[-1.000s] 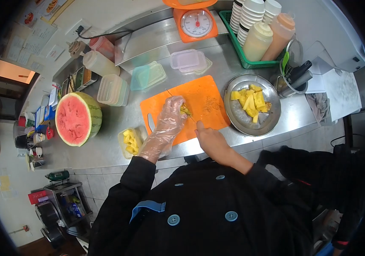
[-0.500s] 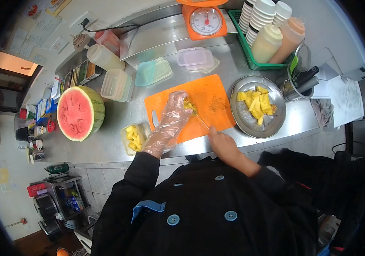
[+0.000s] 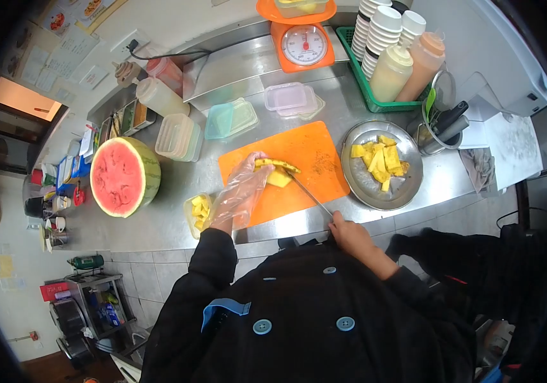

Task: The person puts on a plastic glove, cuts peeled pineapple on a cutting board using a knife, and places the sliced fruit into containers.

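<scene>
My left hand, in a clear plastic glove, is closed on a pineapple piece over the orange cutting board. A strip of dark-specked peel runs along the upper side of the piece. My right hand is wrapped round the handle of a knife, just off the board's near edge. The blade slants up and left, its tip at the right end of the pineapple. Left of my gloved hand, a plastic tub holds cut yellow chunks. Pineapple pieces lie in a round metal plate.
A halved watermelon stands at left. Behind the board are stacked tubs, lids and an orange scale. A green basket with bottles and cups is back right, beside a metal utensil holder.
The pineapple piece now lies tilted, with its cut flesh and the peel strip showing. My right hand and the knife have shifted right and toward my body.
</scene>
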Demonstrator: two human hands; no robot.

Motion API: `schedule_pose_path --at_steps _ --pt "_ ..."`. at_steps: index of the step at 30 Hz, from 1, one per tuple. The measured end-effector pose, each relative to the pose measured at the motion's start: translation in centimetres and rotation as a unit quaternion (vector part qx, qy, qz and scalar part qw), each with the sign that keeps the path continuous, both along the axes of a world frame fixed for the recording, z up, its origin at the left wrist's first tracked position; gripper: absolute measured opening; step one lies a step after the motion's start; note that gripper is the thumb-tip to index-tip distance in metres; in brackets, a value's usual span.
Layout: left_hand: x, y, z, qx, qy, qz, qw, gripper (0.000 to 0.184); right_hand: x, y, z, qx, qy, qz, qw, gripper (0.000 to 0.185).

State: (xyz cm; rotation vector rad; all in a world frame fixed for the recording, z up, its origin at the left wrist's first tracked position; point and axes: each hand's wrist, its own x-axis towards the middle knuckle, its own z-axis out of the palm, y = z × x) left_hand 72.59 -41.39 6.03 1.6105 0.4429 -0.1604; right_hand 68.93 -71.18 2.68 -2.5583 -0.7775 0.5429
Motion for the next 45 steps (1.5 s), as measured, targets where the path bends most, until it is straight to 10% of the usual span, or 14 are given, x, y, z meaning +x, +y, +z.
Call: schedule_pose_path --at_steps 5,9,17,21,23,25,31,34,45 --pt "1.0 -0.2 1.8 0.328 0.016 -0.069 0.942 0.036 1.1 -2.6 2.7 0.037 -0.046 0.0 0.998 0.025" --pt "3.3 0.3 1.6 0.359 0.038 -0.051 0.931 0.036 0.2 -4.1 4.5 0.022 -0.029 -0.052 0.998 0.024" --pt "6.7 -8.2 5.8 -0.078 -0.049 -0.102 0.991 0.034 -1.0 -4.8 3.4 0.032 -0.029 -0.053 0.998 0.026" --pt "5.8 -8.1 5.0 -0.097 -0.103 -0.053 0.989 0.044 -1.0 -4.7 3.4 0.062 -0.032 -0.053 0.996 0.027" --pt "4.1 -2.7 3.6 0.173 -0.102 -0.1 0.975 0.046 -1.0 -4.8 4.0 0.095 -0.028 -0.081 0.992 0.038" --pt "3.0 2.1 1.3 0.574 0.012 -0.185 0.798 0.044 -0.8 -4.8 3.7 0.091 -0.028 -0.074 0.993 0.045" --pt "-3.5 0.9 -1.1 0.413 -0.084 -0.09 0.902 0.034 0.4 -3.5 3.6 0.087 -0.031 -0.022 0.995 0.057" --pt "-4.8 0.2 -3.0 0.454 -0.304 -0.035 0.837 0.032 1.1 -3.1 3.5 0.1 -0.041 0.006 0.994 0.057" --pt "-6.3 -1.6 -3.7 0.373 -0.199 0.05 0.905 0.035 0.6 -2.5 3.2 0.105 -0.035 0.014 0.994 0.06"
